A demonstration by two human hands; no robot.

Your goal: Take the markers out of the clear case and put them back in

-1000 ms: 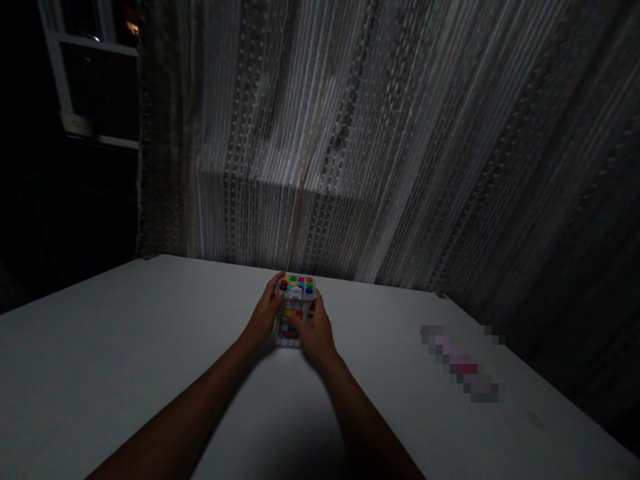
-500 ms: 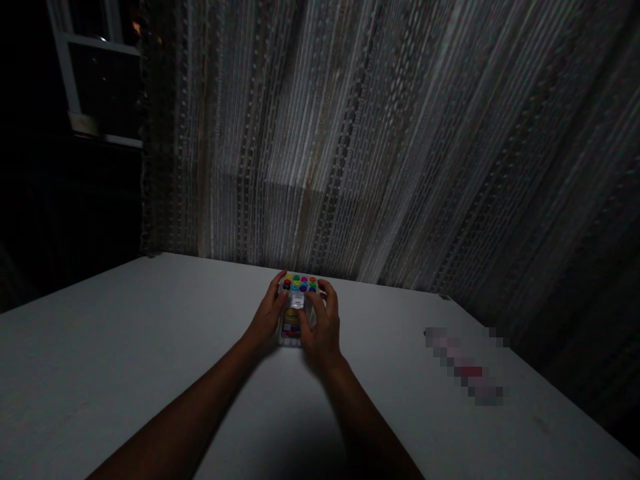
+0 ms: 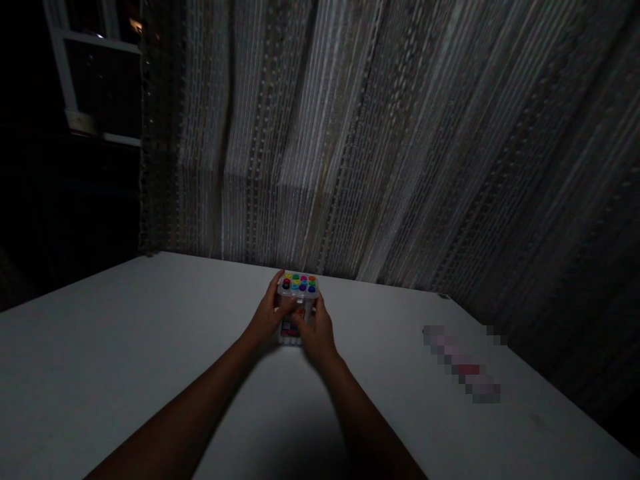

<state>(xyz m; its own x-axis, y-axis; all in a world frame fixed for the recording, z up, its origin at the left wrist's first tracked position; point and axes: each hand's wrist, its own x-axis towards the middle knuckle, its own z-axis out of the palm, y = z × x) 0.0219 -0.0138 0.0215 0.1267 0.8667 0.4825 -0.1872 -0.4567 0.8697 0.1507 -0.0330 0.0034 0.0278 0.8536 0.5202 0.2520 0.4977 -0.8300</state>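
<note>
A clear plastic marker case stands upright on the white table, with rows of bright round marker caps showing through its top. My left hand grips its left side, thumb across the front just below the lid. Around the right side wraps my right hand, its thumb also on the front, over a dark printed label. Both hands are closed on the case, and their fingers partly hide its sides. Its lid looks shut.
On the right of the table lies a long pinkish item, blurred into blocks. A striped woven curtain hangs behind the table's far edge. At the upper left is a dark window.
My right hand's fingers have moved from the front clasp down to the case's right side. My left thumb has come across the front, under the lid. The case stays in place.
</note>
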